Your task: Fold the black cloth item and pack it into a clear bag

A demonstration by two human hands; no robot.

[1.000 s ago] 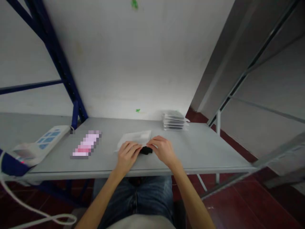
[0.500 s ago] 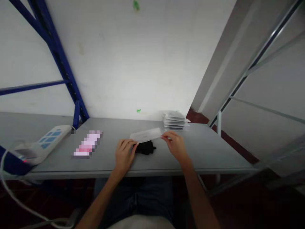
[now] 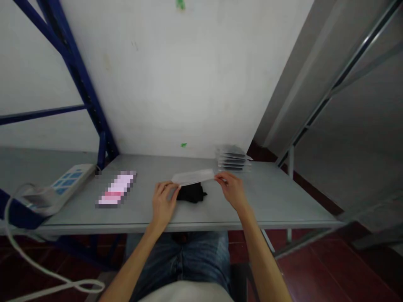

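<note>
Since the earlier views, our right hand [image 3: 232,191] is carrying one end of the clear flat pouch [image 3: 193,177] outward and up off the table [image 3: 283,201], so that the small black item [image 3: 190,193] lying under it is now showing in full. We are holding the pouch stretched between both hands: our left hand [image 3: 163,202] is pinching its near-left corner with thumb and forefinger while resting on the table, and our right hand is gripping the far-right end with closed fingertips. The pouch is hanging just above the black item, apart from it as far as we can tell. The black item is lying on the table between our hands, just beside the left fingers; whether they are touching it we cannot tell.

As we are judging it, the pouch is taken up and spread, but the black item is not yet inside it, and whether the pouch mouth is open is too blurred to say. A stack of similar flat packs [image 3: 233,158] is standing at the back of the table, beyond our right hand. To the left, well apart, a power strip [image 3: 67,181] with its white cable [image 3: 37,272] is lying near a blue rack post [image 3: 85,92].
</note>
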